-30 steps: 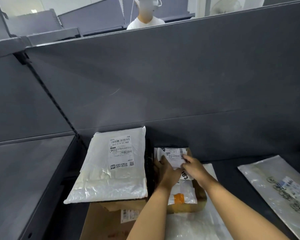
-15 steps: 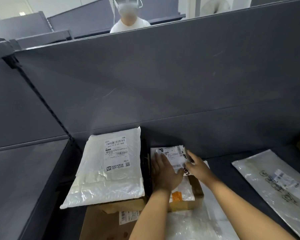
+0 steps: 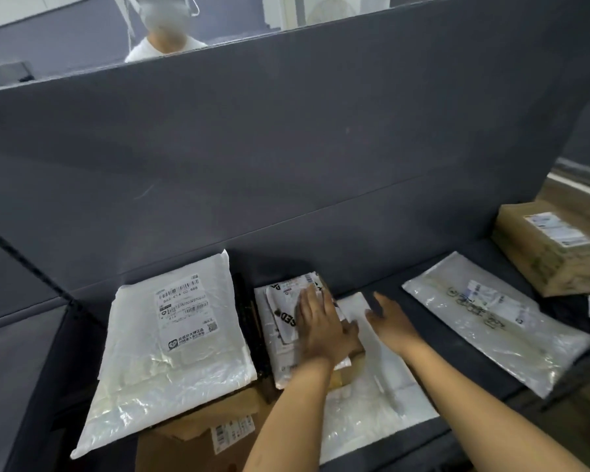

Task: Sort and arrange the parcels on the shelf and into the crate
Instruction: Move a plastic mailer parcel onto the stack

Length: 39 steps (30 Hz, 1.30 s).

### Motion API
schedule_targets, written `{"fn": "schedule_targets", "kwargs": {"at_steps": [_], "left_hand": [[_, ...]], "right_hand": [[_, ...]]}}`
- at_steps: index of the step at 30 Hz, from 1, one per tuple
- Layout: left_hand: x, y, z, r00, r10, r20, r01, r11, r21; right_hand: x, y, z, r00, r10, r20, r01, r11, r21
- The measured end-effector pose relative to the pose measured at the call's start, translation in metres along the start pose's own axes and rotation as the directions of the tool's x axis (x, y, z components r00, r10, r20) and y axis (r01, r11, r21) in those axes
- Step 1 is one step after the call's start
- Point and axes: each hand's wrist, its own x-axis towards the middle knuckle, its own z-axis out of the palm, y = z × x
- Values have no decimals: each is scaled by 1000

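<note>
Two hands: both at the middle stack on the shelf, neither lifting anything.
Left hand: laid flat, fingers straight, pressing down on the small labelled parcel; nothing gripped.
Right hand: just beside the stack, fingers spread and loose, holding nothing; contact with the flat white mailer beneath not determinable.
Small labelled parcel: topmost on a brown box, itself on the flat white mailer; label up, black lettering partly covered by the left hand.
Neighbours: large white mailer on a cardboard box just to the left; clear-film mailer flat on the shelf to the right, apart from the stack; taped carton at far right.
Crate: not in view.
Step in hand: judged to be settling and squaring the small labelled parcel on its stack.
Next move: probably release of the pressing hand after squaring, then a reach for another parcel. Firm pinch at an edge needed for slippery film; check of the stack against sliding advised.
</note>
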Motion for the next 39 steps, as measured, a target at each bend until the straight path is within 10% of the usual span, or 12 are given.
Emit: {"fn": "schedule_targets", "kwargs": {"at_steps": [15, 39], "left_hand": [[22, 142, 28, 975, 212, 66, -219, 968, 120], [56, 318, 169, 784, 440, 437, -509, 860, 47]], "right_hand": [[-54, 97, -148, 955, 157, -253, -205, 963, -176], [-76, 259, -284, 667, 611, -427, -502, 792, 349]]}}
